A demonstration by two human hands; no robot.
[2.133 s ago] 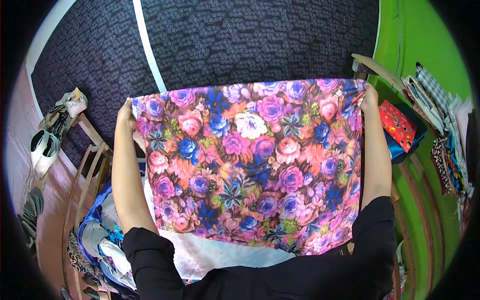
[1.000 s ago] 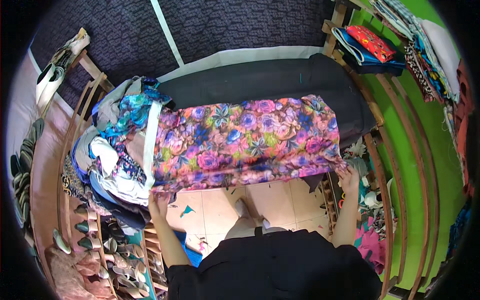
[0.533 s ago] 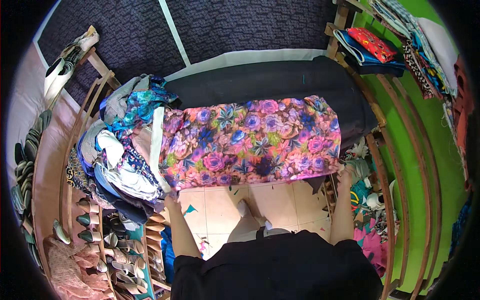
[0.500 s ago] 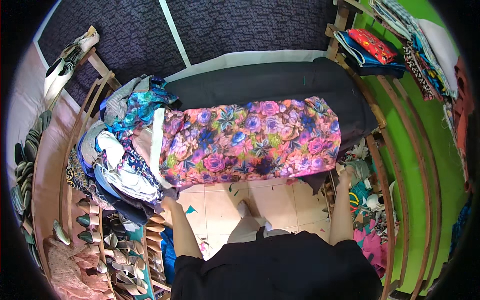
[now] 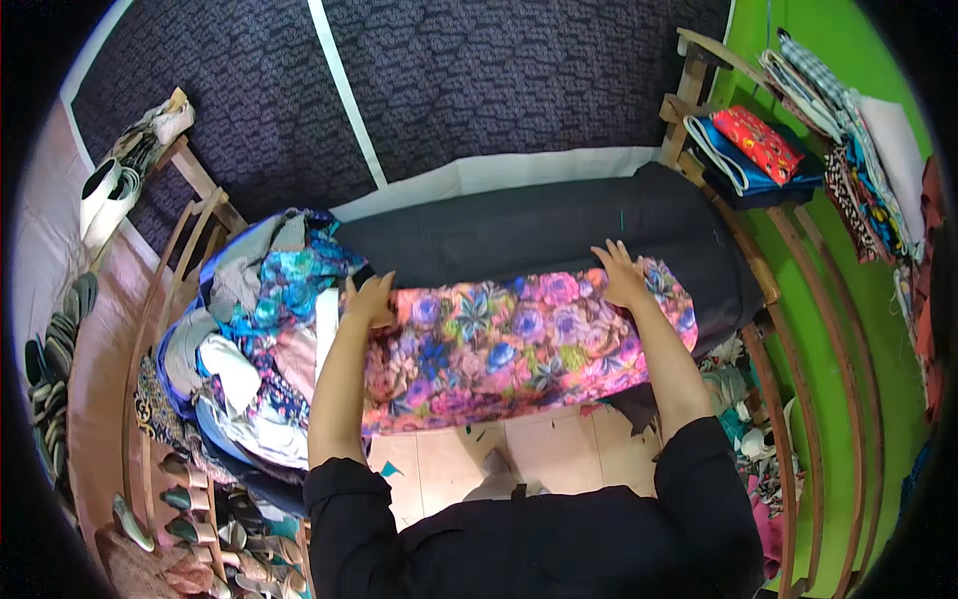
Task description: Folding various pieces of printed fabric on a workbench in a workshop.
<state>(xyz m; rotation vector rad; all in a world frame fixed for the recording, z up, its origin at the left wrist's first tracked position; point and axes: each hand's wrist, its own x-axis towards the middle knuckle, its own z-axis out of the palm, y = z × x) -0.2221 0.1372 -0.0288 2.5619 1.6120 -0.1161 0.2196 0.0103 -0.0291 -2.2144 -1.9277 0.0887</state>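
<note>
A folded piece of floral fabric in pink, purple and blue lies lengthwise over the black-covered bench, its near side at the bench's front edge. On its far left corner rests my left hand, fingers apart. Near the far right corner my right hand lies on the fabric with its fingers spread, the tips reaching past the far edge onto the black cover. A white strip runs beside the fabric's left end, close to my left forearm.
A heap of mixed cloths fills the bench's left end. Wooden slatted rails stand at the right, with folded fabrics stacked above. Rows of shoes sit at the lower left. Scraps lie on the tiled floor.
Both my hands have moved from the near corners up to the fabric's far edge. The whole scene sits lower in the picture, and the fabric looks narrower from front to back.
</note>
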